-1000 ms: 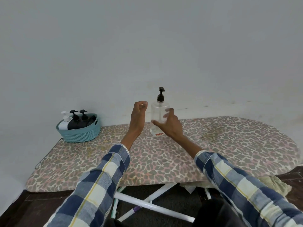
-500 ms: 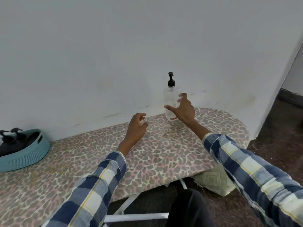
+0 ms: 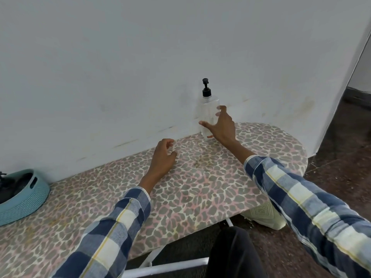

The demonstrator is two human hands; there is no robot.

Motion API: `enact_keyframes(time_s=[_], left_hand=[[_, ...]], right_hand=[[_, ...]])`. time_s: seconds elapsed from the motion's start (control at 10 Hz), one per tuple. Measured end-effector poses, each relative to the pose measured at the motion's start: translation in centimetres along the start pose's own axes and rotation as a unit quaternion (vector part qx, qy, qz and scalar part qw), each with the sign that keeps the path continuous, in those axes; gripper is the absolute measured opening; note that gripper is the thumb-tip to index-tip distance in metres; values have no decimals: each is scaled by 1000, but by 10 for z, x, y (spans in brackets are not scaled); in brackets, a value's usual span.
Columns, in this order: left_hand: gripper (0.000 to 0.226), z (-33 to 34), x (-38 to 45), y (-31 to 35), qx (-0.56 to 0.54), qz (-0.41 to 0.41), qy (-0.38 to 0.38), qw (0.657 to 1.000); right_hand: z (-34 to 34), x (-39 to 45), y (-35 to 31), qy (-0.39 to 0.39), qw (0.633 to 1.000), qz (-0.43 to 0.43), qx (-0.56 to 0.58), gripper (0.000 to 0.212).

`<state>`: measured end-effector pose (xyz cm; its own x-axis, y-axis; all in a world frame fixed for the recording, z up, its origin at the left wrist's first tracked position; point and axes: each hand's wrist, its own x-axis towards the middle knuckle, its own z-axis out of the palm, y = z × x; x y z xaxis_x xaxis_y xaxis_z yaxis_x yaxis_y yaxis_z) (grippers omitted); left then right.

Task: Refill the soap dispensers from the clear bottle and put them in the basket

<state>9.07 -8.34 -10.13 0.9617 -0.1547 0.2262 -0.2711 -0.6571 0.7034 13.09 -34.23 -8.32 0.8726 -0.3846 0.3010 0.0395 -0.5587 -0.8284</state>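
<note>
The clear bottle (image 3: 207,113) with a black pump stands upright on the leopard-print ironing board (image 3: 200,187), close to the white wall near the board's right end. My right hand (image 3: 222,125) is around its lower part, thumb across the front and fingers at its right side. My left hand (image 3: 162,157) hovers low over the board left of the bottle, fingers loosely curled, holding nothing. The teal basket (image 3: 26,199) sits at the far left edge; dark dispensers (image 3: 12,183) lie in it, partly cut off by the frame.
The white wall runs right behind the board. Under the board's right end lies a pale folded cloth (image 3: 263,215). The board's white frame bar (image 3: 166,267) shows below. Dark floor and a doorway are at the right.
The bottle went right along the wall with my right hand, then stayed put. My left hand dropped from a raised fist to just over the board. The view swung right.
</note>
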Motion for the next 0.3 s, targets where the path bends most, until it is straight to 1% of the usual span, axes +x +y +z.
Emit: enact_keyframes(time_s=[0.2, 0.3], left_hand=[[40, -11, -7, -2, 13, 2, 2, 1000], [41, -21, -13, 3, 23, 19, 9, 1000]], right_hand=[[-5, -8, -4, -19, 1000, 24, -7, 93], [-1, -22, -4, -5, 999, 39, -1, 96]])
